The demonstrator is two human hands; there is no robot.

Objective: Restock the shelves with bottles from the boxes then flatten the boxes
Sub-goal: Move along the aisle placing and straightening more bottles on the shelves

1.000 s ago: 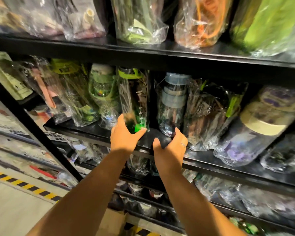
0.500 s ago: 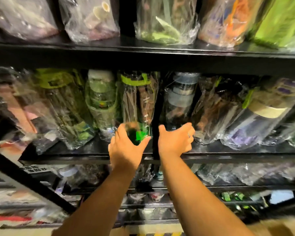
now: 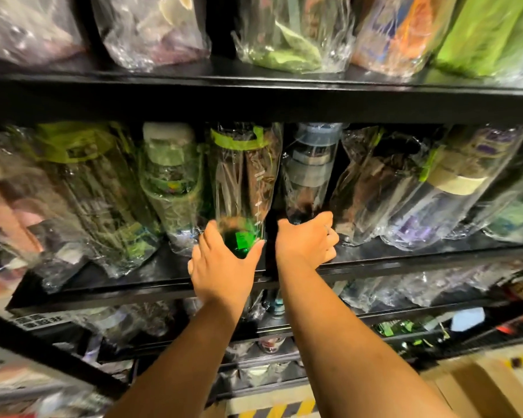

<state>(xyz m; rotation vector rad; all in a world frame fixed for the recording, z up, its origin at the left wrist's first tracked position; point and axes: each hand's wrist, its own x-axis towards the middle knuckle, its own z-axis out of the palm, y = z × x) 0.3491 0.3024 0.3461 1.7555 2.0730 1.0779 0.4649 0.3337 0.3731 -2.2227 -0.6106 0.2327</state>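
Restocking is the step in hand. The left hand grips the base of the clear wrapped bottle with a green band. The right hand curls round the base of the clear wrapped bottle with grey rings. Both bottles stand near the front edge of the black metal shelf. Next, I judge, the bottles need a straight push inward before the hands let go.

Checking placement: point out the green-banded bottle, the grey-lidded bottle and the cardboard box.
green-banded bottle (image 3: 234, 182), head view, clear mid-body
grey-lidded bottle (image 3: 316, 135), head view, grey lid
cardboard box (image 3: 474, 390), head view, top face

A plastic-wrapped green-collared bottle and a grey-capped bottle stand upright, side by side, on the black shelf.
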